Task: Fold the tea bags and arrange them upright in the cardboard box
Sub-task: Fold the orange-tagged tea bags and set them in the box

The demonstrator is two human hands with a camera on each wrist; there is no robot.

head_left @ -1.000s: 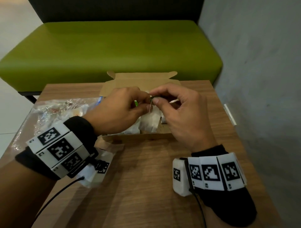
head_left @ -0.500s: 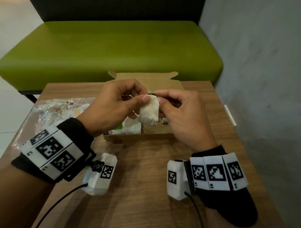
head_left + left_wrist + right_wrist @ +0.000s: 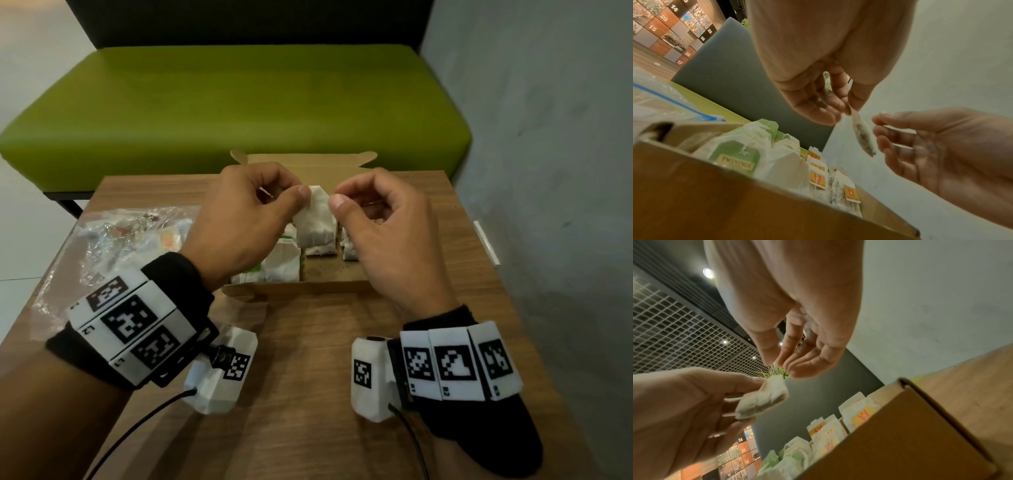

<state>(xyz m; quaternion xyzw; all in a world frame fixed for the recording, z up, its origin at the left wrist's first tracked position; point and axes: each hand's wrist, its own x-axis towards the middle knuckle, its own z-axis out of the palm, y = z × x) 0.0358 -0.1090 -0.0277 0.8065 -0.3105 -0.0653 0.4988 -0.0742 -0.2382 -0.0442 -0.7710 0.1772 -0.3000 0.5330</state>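
Observation:
A folded white tea bag (image 3: 315, 222) (image 3: 862, 134) (image 3: 764, 400) hangs above the open cardboard box (image 3: 298, 287) (image 3: 735, 203) (image 3: 910, 434). My left hand (image 3: 301, 192) (image 3: 849, 110) pinches its top edge between thumb and fingers. My right hand (image 3: 337, 195) (image 3: 879, 123) (image 3: 781, 363) hovers just right of the bag with loosely curled fingers and holds nothing; the left wrist view shows a gap between it and the bag. Inside the box stand green-tagged tea bags (image 3: 281, 263) (image 3: 733, 159) on the left and orange-tagged ones (image 3: 818, 177) (image 3: 861, 417) further right.
The box sits at the far middle of a wooden table (image 3: 308, 377). A clear plastic bag (image 3: 126, 236) with more tea bags lies to its left. A green bench (image 3: 239, 109) stands behind the table, and a grey wall (image 3: 548, 171) runs along the right.
Both hands worked the tea bag together over the box. My right hand has since let go and shifted slightly right; the left hand alone now holds the folded bag.

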